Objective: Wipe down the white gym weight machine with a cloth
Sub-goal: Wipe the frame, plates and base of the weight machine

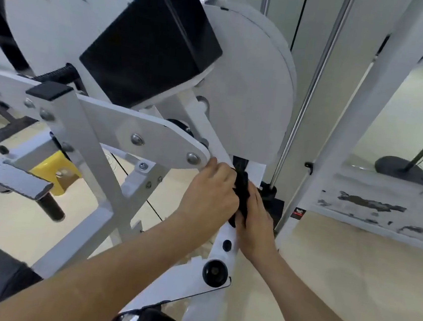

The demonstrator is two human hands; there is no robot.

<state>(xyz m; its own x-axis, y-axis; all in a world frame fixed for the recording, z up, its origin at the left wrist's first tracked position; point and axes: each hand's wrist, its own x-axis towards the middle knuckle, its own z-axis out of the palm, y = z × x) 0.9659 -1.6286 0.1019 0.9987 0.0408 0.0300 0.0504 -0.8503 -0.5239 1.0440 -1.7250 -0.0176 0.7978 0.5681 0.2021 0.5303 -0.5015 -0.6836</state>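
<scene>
The white weight machine (pixel 244 90) fills the view, with a big white cam disc, a black pad (pixel 152 42) and slanted white bars. A dark cloth (pixel 241 192) is bunched against a white upright bar (pixel 228 238) just below the disc. My left hand (pixel 210 194) grips the cloth from the left with curled fingers. My right hand (pixel 256 218) holds the cloth from the right and lies along the bar. Most of the cloth is hidden between the two hands.
A black knob (pixel 214 273) and a small black plug (pixel 227 245) sit on the bar below my hands. A chrome guide rod (pixel 302 112) and white frame post (pixel 364 109) stand right. A yellow part (pixel 54 168) and a fan base (pixel 401 171) are on the floor.
</scene>
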